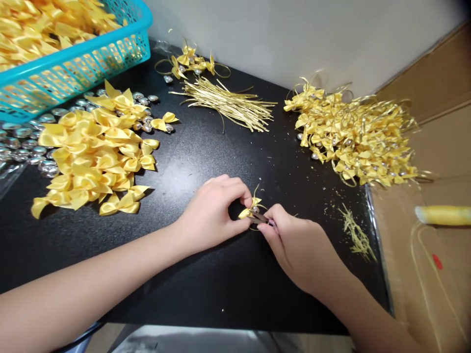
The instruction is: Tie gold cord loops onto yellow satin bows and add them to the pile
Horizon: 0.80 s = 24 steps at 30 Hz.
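My left hand (224,208) pinches a small yellow ribbon bow (244,213) with gold cord ends sticking up from it. A silvery bead seems to sit at its middle. My right hand (290,240) grips a small cutting tool, likely scissors or snips (260,216), its dark blades against the bow; the handles are mostly hidden in my palm. Left of my hands lies a heap of yellow bows (91,157). Beyond them is a bundle of cut gold cords (228,104). To the right rises a pile of bows with beads and cord loops (349,132).
A turquoise basket (138,46) full of yellow bows stands at the back left, with silver beads (22,144) in front. Several corded bows (191,61) lie near the wall. Cord clippings (355,233) sit by the table's right edge. Cardboard and a yellow spool (443,215) are farther right.
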Each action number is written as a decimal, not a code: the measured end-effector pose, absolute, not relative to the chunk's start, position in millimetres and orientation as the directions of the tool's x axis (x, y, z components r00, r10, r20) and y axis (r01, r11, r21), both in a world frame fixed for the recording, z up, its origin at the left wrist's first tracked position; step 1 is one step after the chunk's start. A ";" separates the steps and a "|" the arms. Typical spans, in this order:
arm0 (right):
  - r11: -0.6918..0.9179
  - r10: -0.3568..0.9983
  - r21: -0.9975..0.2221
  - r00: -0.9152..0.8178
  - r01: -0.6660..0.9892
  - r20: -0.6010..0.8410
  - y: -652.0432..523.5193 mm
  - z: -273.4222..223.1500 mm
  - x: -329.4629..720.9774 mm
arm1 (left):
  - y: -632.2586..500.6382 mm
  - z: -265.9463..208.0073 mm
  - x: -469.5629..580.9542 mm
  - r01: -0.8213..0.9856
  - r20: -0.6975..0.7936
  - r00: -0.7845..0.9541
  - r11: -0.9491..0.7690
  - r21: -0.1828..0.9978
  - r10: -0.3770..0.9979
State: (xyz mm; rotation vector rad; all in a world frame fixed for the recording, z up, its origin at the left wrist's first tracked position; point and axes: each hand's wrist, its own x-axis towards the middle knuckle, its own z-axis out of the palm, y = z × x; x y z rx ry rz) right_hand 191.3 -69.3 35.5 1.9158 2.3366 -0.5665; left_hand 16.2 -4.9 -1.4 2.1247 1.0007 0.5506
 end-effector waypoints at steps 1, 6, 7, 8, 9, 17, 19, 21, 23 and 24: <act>0.156 0.937 -0.238 -0.220 0.959 -0.271 -69.4 35.1 191.0 | -4.9 -1.5 16.2 0.486 0.077 0.608 -0.447 0.751 0.790; 0.154 0.951 -0.237 -0.209 0.959 -0.227 -69.6 32.6 191.3 | -5.1 -1.2 16.9 0.485 0.075 0.609 -0.445 0.753 0.789; 0.156 0.952 -0.236 -0.210 0.959 -0.221 -69.7 32.2 191.6 | -5.1 -1.2 17.0 0.485 0.076 0.608 -0.445 0.752 0.790; 0.159 0.953 -0.235 -0.211 0.959 -0.218 -69.8 32.0 191.9 | -5.1 -1.3 17.2 0.486 0.076 0.607 -0.445 0.752 0.791; 0.159 0.954 -0.233 -0.210 0.959 -0.214 -69.8 31.8 192.2 | -5.0 -1.5 17.2 0.487 0.077 0.606 -0.446 0.751 0.792; 0.161 0.958 -0.219 -0.206 0.962 -0.202 -70.2 32.1 193.7 | -4.1 -2.0 16.2 0.486 0.078 0.608 -0.448 0.751 0.790; 0.174 0.960 -0.212 -0.213 0.962 -0.182 -69.8 31.3 193.6 | -4.2 -1.4 16.2 0.489 0.073 0.610 -0.448 0.748 0.789; 0.182 0.963 -0.203 -0.216 0.962 -0.162 -69.1 30.2 193.5 | -4.2 -0.8 16.6 0.494 0.068 0.612 -0.447 0.745 0.788; 0.184 0.965 -0.195 -0.215 0.963 -0.152 -68.4 29.3 193.3 | -4.3 -0.3 17.0 0.496 0.065 0.612 -0.447 0.745 0.788; 0.184 0.965 -0.191 -0.214 0.964 -0.149 -68.1 29.0 193.2 | -4.3 -0.2 17.2 0.495 0.065 0.613 -0.448 0.745 0.787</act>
